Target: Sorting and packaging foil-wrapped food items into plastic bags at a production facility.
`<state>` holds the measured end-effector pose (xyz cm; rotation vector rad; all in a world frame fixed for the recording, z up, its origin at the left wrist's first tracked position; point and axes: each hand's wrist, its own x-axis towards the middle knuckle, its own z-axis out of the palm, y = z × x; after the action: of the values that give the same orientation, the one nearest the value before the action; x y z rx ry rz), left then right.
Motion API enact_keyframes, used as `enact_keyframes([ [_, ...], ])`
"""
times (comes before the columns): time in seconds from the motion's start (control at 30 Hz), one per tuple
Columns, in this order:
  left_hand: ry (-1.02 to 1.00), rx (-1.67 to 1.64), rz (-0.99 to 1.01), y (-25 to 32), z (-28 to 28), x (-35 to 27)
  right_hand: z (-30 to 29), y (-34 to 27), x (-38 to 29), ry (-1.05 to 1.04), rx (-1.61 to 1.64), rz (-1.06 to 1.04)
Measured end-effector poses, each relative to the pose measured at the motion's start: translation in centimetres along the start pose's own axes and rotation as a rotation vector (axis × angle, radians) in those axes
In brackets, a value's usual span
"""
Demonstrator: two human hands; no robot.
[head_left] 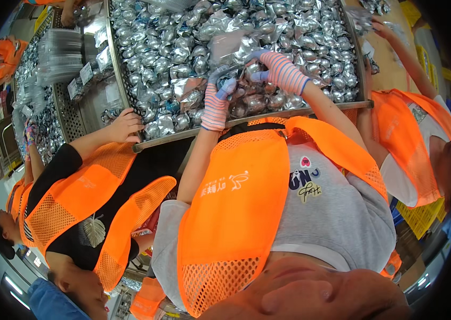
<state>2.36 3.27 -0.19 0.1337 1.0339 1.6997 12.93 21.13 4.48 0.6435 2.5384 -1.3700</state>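
Note:
My left hand (217, 98) wears a pink and blue striped glove with bluish fingertips. It grips the near left side of a clear plastic bag (229, 46) over a metal bin. Opposite it, my right hand (281, 72), in a matching glove, has its fingers curled on the bag's right side. Between the hands, darker wrapped pieces (255, 100) show, and glare hides whether they lie inside the bag or under it. Silver foil-wrapped rounded pieces (161, 52) fill the bin all around both hands.
The bin's metal rim (257, 114) runs close before me. To the left, a co-worker's bare hand (127, 126) rests on the bin's corner. Stacked clear plastic trays (60, 54) stand beyond. At the right, another person's hand (383, 30) reaches over a tan table (389, 68).

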Motion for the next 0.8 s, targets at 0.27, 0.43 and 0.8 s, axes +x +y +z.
enact_keyframes([
  [0.27, 0.014, 0.022, 0.02, -0.7, -1.0, 1.1, 2.6, -1.9, 0.7, 0.049, -0.54, -0.291],
  [0.43, 0.032, -0.015, -0.036, -0.3, -1.0, 0.5, 1.7, -1.2, -0.2, 0.161, -0.287, -0.234],
  [0.8, -0.13, -0.265, -0.142, 1.8, 0.3, -1.5, -0.5, -4.2, -3.0, 0.253, -0.275, -0.238],
])
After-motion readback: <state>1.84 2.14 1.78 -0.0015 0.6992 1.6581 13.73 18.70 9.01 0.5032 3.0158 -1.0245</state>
